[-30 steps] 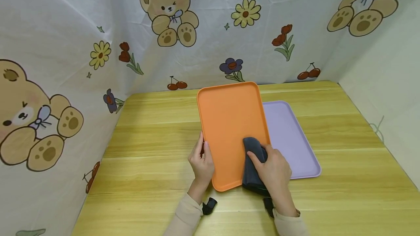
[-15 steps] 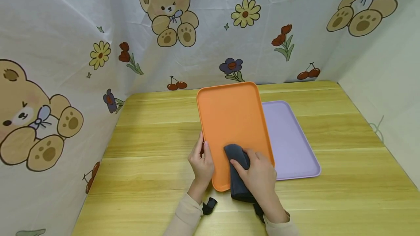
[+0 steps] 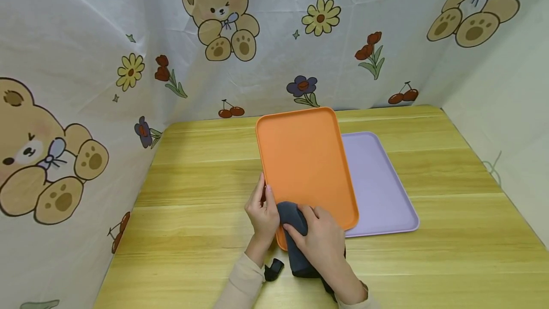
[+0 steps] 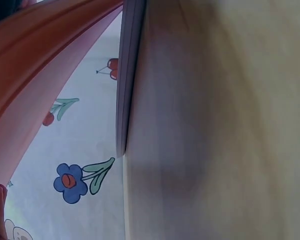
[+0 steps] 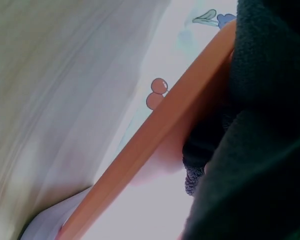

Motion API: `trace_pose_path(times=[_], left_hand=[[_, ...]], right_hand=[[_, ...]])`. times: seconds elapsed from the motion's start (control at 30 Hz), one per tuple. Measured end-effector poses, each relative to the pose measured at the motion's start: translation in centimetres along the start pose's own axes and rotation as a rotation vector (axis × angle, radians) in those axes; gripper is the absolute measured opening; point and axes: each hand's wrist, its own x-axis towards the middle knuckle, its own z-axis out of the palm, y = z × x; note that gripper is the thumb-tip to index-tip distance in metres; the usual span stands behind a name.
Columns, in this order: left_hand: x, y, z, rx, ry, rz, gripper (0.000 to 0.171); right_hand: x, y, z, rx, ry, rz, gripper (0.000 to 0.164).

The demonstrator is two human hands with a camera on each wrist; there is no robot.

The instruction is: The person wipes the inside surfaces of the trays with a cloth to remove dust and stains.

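Note:
An orange rectangular tray (image 3: 304, 156) is held tilted up off the table in the head view. My left hand (image 3: 262, 211) grips its left edge near the lower corner, thumb on the front and other fingers partly hidden along the edge. My right hand (image 3: 319, 237) holds a folded dark grey cloth (image 3: 293, 221) against the tray's lower left part, close to the left hand. In the right wrist view the cloth (image 5: 270, 150) fills the right side, beside the tray's rim (image 5: 155, 130). The left wrist view shows the tray's underside (image 4: 45, 60), with a fingertip at the lower left.
A light purple tray (image 3: 379, 185) lies on the wood-grain table (image 3: 201, 194), partly behind the orange one. A white curtain (image 3: 274, 56) printed with bears and flowers hangs along the back and left. Black straps (image 3: 273, 269) are at the wrists.
My right hand has slid the cloth leftward and down across the orange tray, from its right side to its lower left corner. The left hand and both trays have stayed almost still.

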Motion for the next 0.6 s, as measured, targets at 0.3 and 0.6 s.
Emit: trace_pose_path(times=[0.3,0.6], left_hand=[[-0.1,-0.2,0.0,0.018,-0.005,0.033,0.037],[0.1,-0.1,0.0,0.041,-0.012,0.043,0.038]], right_hand=[[0.1,0.5,-0.1,0.017,-0.064,0.077,0.054],[0.4,2.4,-0.7,0.027,-0.155,0.237,0.053]])
